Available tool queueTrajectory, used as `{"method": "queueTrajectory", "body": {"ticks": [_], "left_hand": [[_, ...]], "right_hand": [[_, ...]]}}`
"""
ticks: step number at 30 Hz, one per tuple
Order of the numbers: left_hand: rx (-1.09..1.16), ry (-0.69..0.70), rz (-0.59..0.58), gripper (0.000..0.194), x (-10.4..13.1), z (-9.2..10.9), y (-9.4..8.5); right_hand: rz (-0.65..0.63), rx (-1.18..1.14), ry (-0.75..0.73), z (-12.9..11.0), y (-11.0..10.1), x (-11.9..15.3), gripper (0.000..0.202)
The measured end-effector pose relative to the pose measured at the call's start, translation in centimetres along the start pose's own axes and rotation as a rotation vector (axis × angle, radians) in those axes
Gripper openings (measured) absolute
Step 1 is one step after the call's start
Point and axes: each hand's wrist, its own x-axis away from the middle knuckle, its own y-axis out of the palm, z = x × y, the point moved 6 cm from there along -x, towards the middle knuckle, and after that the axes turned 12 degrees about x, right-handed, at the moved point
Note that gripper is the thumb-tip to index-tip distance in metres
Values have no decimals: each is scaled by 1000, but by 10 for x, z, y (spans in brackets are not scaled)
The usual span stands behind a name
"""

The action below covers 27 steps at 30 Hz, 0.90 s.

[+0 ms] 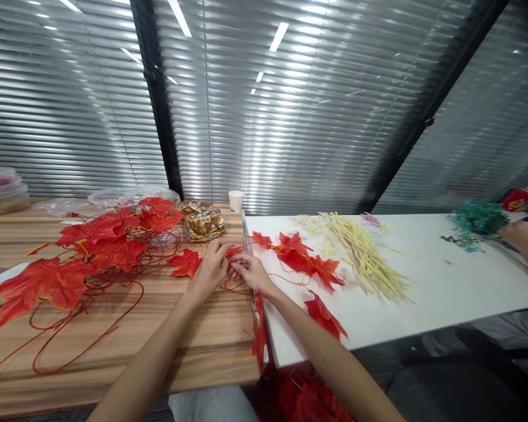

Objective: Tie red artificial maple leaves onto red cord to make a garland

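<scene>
My left hand (213, 266) and my right hand (251, 272) meet over the right edge of the wooden table, fingertips pinched together on a thin red cord (237, 287). What exactly lies between the fingertips is partly hidden. A red artificial maple leaf (185, 264) lies just left of my left hand. Strung along the cord, more red leaves (293, 251) spread onto the white table right of my right hand. Another leaf (325, 316) rests near the white table's front edge, beside my right forearm. Some leaves (259, 337) hang in the gap between the tables.
On the left lies a heap of red maple leaves (110, 234) with tangled cord (88, 354). Gold packets (205, 225) and a paper cup (236, 201) stand behind my hands. Yellow strips (365, 258) cover part of the white table (426, 293). Another person's hand (525, 240) touches teal foliage (479, 220).
</scene>
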Motion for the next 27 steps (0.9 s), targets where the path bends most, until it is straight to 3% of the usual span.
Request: {"method": "queueTrajectory", "body": {"ticks": [4,11,15,19,22,27], "left_hand": [[-43,-19,133,33,3,4,-3],[116,-261,297,23,11,-3,-1],[460,-482,310,16,20,-25,16],[847,-655,361,25,26,-39,31],[853,-665,435,24,25,-38,23],[677,-592,548,17,20,-33,-2]], "right_hand": [[-26,-11,37,1,1,1,21],[-50,-64,13,0,0,1,32],[-82,-77,28,4,3,1,40],[-112,-98,20,7,2,1,40],[-142,-120,26,7,1,1,42],[-137,-124,14,1,0,3,43]]}}
